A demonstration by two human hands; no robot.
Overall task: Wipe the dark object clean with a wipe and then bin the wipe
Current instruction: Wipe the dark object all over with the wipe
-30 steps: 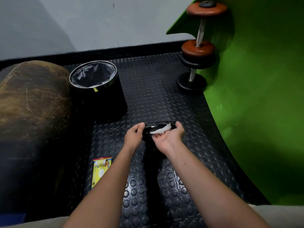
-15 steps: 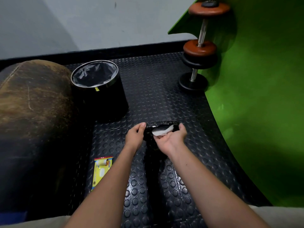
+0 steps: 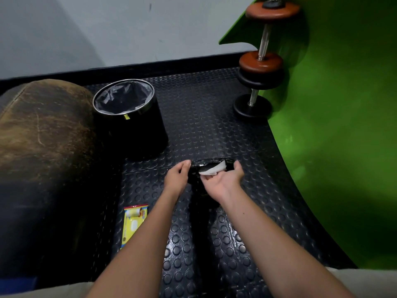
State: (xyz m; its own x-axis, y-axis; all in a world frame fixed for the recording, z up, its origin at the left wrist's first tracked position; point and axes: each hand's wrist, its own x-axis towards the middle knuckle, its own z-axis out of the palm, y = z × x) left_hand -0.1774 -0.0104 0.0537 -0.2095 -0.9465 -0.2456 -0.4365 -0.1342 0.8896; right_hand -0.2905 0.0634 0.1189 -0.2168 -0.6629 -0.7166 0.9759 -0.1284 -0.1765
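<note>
Studded black floor matting carries the dark object, between both hands. The left hand grips its edge; the right hand pinches the wipe against it. Best: steady it, wipe firmly across, then reach the bin.

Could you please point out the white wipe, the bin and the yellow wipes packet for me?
wipe (image 3: 212,170), head view, middle of the white sheet.
bin (image 3: 137,134), head view, black side wall.
wipes packet (image 3: 134,224), head view, centre of the yellow face.
</note>
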